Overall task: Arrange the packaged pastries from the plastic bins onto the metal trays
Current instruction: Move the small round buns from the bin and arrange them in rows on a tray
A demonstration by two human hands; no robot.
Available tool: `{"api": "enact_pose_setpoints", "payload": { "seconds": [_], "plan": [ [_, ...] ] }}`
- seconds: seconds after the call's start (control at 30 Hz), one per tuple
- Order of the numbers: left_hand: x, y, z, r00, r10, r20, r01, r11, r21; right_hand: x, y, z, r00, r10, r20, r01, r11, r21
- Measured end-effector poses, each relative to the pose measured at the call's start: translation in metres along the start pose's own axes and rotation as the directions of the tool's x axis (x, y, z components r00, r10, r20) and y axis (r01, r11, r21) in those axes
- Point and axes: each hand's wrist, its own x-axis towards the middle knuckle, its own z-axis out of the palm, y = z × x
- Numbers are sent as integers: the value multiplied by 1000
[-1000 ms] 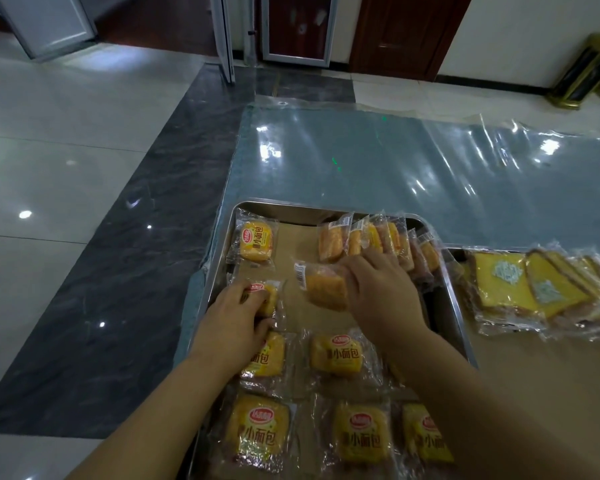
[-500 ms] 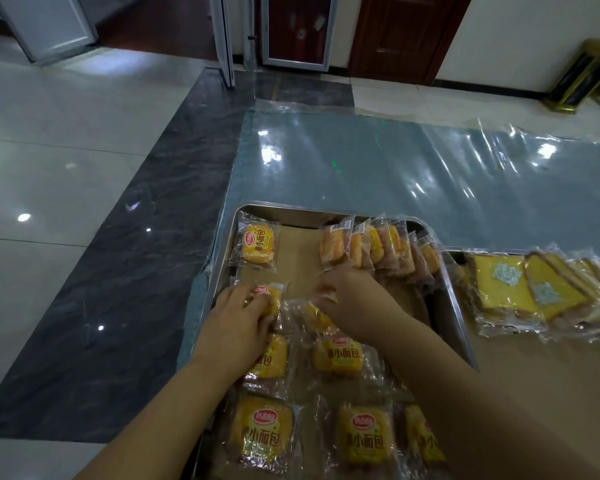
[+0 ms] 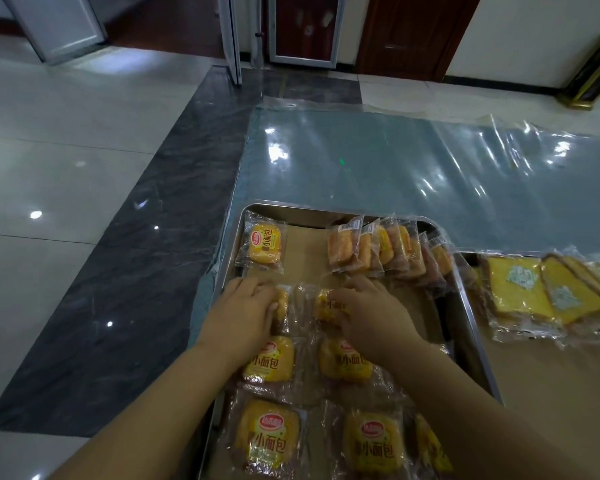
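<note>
Squaring a row of packets on the metal tray (image 3: 326,210), head view

Left hand (image 3: 246,306) lies on a small-bread packet (image 3: 282,308) at the tray's left side. Its fingers bend at the packet's edge and are blurred, so I cannot tell a pinch from a press. Right hand (image 3: 368,315) has its fingers spread over the neighbouring packet (image 3: 323,306), pressing it flat and gripping nothing. The two packets sit just beside each other, their clear seams touching or overlapping.

Nearer rows lie label up. A single packet (image 3: 264,245) sits in the far left corner and a leaning row (image 3: 378,251) at far right, with bare brown liner (image 3: 305,252) between them. Cake slices (image 3: 520,289) lie to the right. No bins are in view.

Judgement: the tray is partly filled. The next move calls for letting go, fetching more packets, and filling the bare liner with labels up
</note>
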Motion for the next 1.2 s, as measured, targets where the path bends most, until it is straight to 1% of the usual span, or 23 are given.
{"api": "enact_pose_setpoints", "payload": {
  "seconds": [0.07,0.13,0.2,0.27,0.33,0.43,0.47,0.5,0.53,0.6,0.73,0.83,0.93,1.07,1.17,1.2],
  "plan": [
    [18,-1,-2,999,-16,-39,16,1000,3,10,-1,-7,996,-10,-91,14,999,41],
    [38,0,-3,998,-43,-42,44,998,43,20,-1,-13,985,-7,-174,17,998,58],
    [57,1,-1,996,-85,4,84,991,101,32,0,-16,971,9,-237,3,999,53],
    [73,1,1,989,-132,65,120,981,153,45,1,-20,964,58,-259,-37,996,85],
    [84,0,3,980,-172,101,148,967,207,57,3,-24,963,149,-227,-121,984,133],
    [92,0,6,970,-215,115,172,939,299,71,6,-22,984,164,-75,-167,985,-47],
    [94,1,8,971,-213,112,169,935,312,74,6,-22,973,224,-54,-225,974,-9],
    [94,1,9,974,-199,107,157,938,309,76,6,-22,951,306,-46,-302,951,64],
    [95,1,10,979,-172,106,135,948,288,78,7,-20,930,363,-58,-355,927,122],
    [94,1,10,987,-98,126,69,974,215,79,9,-18,911,405,-83,-391,909,143],
    [89,-6,5,986,21,163,-50,983,175,78,15,-16,903,422,-83,-393,888,240],
    [85,-13,1,985,40,168,-55,995,83,77,20,-16,898,435,-63,-395,862,318],
    [76,-18,-2,980,52,192,-55,998,11,77,25,-19,902,425,-70,-361,835,415],
    [68,-22,-5,971,61,232,-51,997,-49,76,28,-26,908,389,-157,-280,841,464],
    [67,-23,-10,951,84,298,-66,995,-72,75,28,-30,908,331,-258,-198,879,434],
    [67,-22,-11,953,93,289,-71,994,-87,74,27,-31,905,302,-300,-160,894,418]
  ]
}}
